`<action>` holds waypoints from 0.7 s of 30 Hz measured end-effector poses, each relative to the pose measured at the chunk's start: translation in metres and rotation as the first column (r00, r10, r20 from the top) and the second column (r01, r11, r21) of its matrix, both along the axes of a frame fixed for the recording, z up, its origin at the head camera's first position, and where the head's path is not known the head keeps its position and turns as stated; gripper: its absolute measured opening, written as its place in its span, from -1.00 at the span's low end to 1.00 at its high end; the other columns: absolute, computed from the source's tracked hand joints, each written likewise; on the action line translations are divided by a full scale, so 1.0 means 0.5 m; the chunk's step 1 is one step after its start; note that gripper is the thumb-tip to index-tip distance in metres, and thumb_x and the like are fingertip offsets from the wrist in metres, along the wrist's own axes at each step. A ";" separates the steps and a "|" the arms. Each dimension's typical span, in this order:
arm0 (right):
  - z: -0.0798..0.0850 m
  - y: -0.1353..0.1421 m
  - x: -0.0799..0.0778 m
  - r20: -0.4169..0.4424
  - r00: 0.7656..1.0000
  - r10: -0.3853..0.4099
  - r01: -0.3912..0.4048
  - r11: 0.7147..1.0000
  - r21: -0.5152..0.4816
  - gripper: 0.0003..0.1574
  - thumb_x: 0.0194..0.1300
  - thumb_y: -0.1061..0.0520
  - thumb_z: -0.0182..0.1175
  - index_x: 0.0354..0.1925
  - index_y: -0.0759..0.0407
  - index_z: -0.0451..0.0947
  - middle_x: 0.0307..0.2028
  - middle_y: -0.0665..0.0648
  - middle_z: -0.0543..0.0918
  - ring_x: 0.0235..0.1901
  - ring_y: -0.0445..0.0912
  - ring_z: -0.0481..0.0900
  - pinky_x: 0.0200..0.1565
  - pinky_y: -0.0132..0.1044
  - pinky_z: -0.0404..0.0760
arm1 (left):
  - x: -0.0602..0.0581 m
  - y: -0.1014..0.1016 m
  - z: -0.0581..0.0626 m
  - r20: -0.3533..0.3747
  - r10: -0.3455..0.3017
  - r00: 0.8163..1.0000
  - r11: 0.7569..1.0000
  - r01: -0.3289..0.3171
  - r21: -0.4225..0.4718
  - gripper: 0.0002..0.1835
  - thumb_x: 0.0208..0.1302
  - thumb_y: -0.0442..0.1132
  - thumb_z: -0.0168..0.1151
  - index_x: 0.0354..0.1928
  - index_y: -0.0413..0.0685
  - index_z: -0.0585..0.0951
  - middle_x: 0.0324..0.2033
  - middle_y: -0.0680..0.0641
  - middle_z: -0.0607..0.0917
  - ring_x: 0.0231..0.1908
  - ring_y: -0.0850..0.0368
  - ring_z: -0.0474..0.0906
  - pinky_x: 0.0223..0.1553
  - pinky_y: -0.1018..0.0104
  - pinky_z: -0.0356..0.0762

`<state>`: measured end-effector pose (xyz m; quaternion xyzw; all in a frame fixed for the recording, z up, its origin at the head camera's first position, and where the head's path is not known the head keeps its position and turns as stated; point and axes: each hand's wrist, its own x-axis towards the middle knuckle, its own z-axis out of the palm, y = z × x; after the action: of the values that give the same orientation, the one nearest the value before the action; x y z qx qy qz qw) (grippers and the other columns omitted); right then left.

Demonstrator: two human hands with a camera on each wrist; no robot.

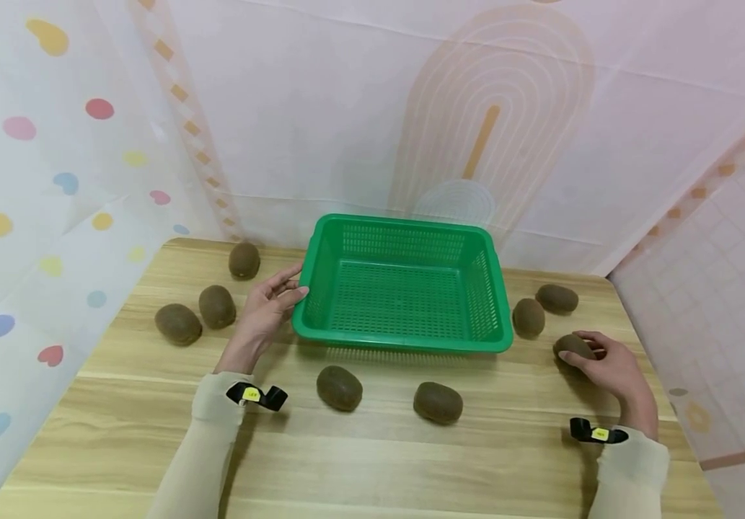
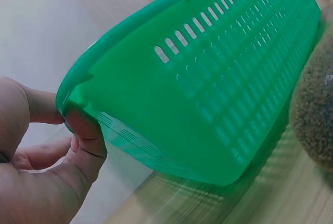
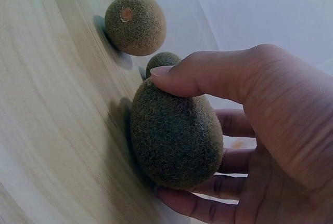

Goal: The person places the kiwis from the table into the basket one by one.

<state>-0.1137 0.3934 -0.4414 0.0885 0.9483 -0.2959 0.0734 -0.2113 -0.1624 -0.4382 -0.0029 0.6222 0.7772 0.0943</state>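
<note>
A green plastic basket (image 1: 398,344) with slotted walls stands near the back of the wooden table, nothing inside it. My left hand (image 1: 267,310) pinches its left rim, thumb on one side and fingers curled under the edge, as the left wrist view shows. At the right, my right hand (image 1: 612,364) holds a brown fuzzy kiwi (image 3: 177,135) between thumb and curled fingers, close to the tabletop. Two more kiwis, one upright (image 1: 529,318) and one lying (image 1: 557,299), sit between that hand and the basket's right side.
In front of the basket lie two kiwis, a left one (image 1: 340,388) and a right one (image 1: 438,402). Three others, including one kiwi (image 1: 179,324), are on the table's left side. A patterned cloth wall (image 1: 320,108) rises behind the table (image 1: 372,468).
</note>
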 end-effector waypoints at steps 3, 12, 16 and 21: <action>-0.003 0.001 0.000 -0.023 1.000 -0.001 0.001 1.000 0.003 -0.11 0.18 -0.38 0.14 0.28 0.13 0.32 0.13 0.40 0.44 0.07 0.24 0.40 -0.05 0.10 0.44 | 0.001 0.000 -0.001 0.001 0.004 1.000 1.000 -0.004 0.013 -0.33 0.21 -0.30 0.28 0.36 -0.08 0.29 -0.19 -0.01 0.47 -0.37 0.33 0.54 -0.41 0.49 0.58; -0.002 -0.006 0.000 -0.077 0.997 -0.019 0.020 1.000 0.010 -0.12 0.16 -0.39 0.16 0.27 0.08 0.35 0.11 0.35 0.47 0.06 0.21 0.42 -0.08 0.05 0.45 | 0.003 0.001 -0.002 -0.007 0.016 1.000 1.000 -0.016 0.013 -0.32 0.19 -0.28 0.30 0.36 -0.07 0.31 -0.20 0.00 0.47 -0.34 0.32 0.54 -0.38 0.49 0.60; 0.002 -0.014 -0.001 -0.112 0.994 -0.018 0.017 1.000 -0.010 -0.14 0.17 -0.37 0.17 0.28 0.06 0.35 0.13 0.31 0.47 0.07 0.20 0.41 -0.07 0.05 0.45 | 0.004 0.001 -0.002 0.001 0.025 1.000 1.000 -0.025 0.003 -0.31 0.18 -0.27 0.31 0.35 -0.06 0.32 -0.20 0.00 0.49 -0.35 0.33 0.55 -0.37 0.49 0.61; 0.008 -0.023 -0.003 -0.151 0.989 -0.009 0.004 0.999 -0.034 -0.16 0.18 -0.35 0.17 0.29 0.04 0.34 0.15 0.26 0.47 0.08 0.19 0.40 -0.09 0.06 0.45 | 0.005 -0.001 0.000 0.015 0.037 0.999 0.999 -0.037 -0.006 -0.33 0.19 -0.29 0.30 0.35 -0.06 0.32 -0.21 0.01 0.50 -0.36 0.33 0.56 -0.38 0.49 0.61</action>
<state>-0.1153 0.3821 -0.4374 0.0677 0.9457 -0.3179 0.0020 -0.2087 -0.1631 -0.4382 -0.0208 0.6235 0.7769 0.0846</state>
